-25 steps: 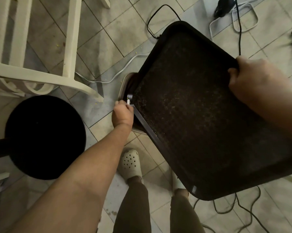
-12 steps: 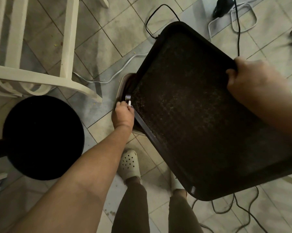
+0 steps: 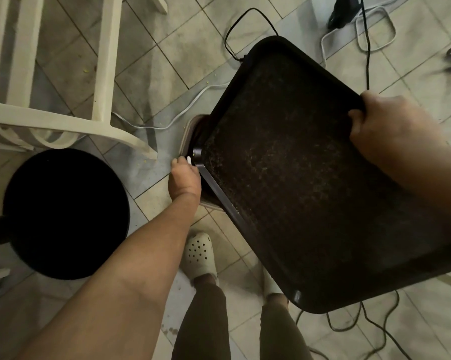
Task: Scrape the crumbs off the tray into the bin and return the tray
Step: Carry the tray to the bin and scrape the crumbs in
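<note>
Your dark tray (image 3: 310,183) was the biggest thing in view, tilted steeply with its lower corner dipping into the small beige bin (image 3: 186,133) on the tiled floor. Your right hand (image 3: 382,128) was clamped around the tray's upper edge, carrying its weight. Your left hand (image 3: 184,178) sat at the low corner beside the bin's rim, pinching a small white scraper (image 3: 189,160). Fine crumbs (image 3: 271,162) speckled the tray, so you were in the scraping step. Next, I'd judge, you needed to drag the scraper downslope toward the bin.
</note>
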